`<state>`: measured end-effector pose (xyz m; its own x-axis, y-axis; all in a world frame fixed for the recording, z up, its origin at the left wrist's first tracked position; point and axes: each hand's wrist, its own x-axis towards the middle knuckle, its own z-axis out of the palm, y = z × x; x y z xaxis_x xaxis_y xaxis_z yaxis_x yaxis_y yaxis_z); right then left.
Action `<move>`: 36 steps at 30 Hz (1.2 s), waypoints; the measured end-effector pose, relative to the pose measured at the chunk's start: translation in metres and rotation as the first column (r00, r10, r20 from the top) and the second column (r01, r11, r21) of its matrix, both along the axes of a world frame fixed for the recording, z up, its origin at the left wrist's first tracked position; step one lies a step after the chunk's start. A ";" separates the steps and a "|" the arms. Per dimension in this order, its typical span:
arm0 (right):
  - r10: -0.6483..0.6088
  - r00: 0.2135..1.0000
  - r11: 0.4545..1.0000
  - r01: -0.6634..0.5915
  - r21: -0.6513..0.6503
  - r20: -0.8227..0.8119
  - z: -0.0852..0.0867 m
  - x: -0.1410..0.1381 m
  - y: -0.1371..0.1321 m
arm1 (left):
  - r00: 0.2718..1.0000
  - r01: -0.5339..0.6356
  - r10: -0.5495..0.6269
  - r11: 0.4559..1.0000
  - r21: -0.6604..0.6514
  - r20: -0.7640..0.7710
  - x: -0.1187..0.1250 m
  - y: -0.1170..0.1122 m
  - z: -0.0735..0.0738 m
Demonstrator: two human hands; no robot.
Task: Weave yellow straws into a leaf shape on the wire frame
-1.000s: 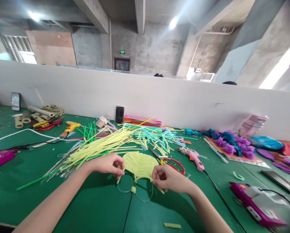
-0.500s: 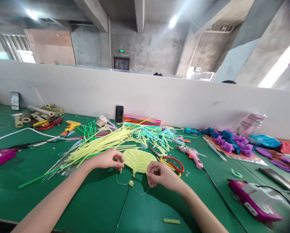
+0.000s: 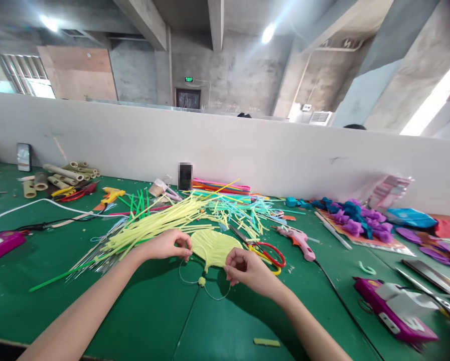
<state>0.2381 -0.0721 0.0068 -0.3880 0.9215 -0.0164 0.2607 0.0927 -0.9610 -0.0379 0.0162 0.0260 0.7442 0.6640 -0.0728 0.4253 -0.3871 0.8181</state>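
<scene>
A thin pale wire with a small yellow knot (image 3: 201,282) at its middle hangs in two loops above the green table. My left hand (image 3: 172,244) is closed in a pinch at the wire's left end. At the other end, the fingertips of my right hand (image 3: 243,265) are pinched on it too. Between and just beyond both hands lies a yellow pleated leaf shape (image 3: 217,246), its narrow tip toward me. Scissors with red and yellow handles (image 3: 272,254) are behind my right hand, partly hidden by it.
Yellow pipe cleaners (image 3: 153,220) are heaped behind my left hand. A pink glue gun (image 3: 298,241) lies at right, with its cord running toward me. Purple power strips (image 3: 394,308) sit at both sides. A short yellow-green strip (image 3: 266,342) lies near the front.
Both hands have shifted slightly up and left, and the knotted wire has moved a little with them. The leaf shape looks nearly unmoved.
</scene>
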 end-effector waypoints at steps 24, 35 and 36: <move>-0.117 0.970 0.980 0.078 0.182 0.215 -0.005 0.013 0.007 | 0.996 -0.083 0.078 0.971 0.223 0.032 0.000 0.010 -0.009; -0.122 0.940 0.972 0.048 0.229 0.318 -0.003 0.012 0.005 | 0.991 -0.133 0.123 0.955 0.264 0.055 0.005 0.009 -0.018; -0.122 0.939 0.972 0.048 0.231 0.320 -0.003 0.012 0.005 | 0.990 -0.139 0.126 0.950 0.280 0.065 0.006 0.009 -0.018</move>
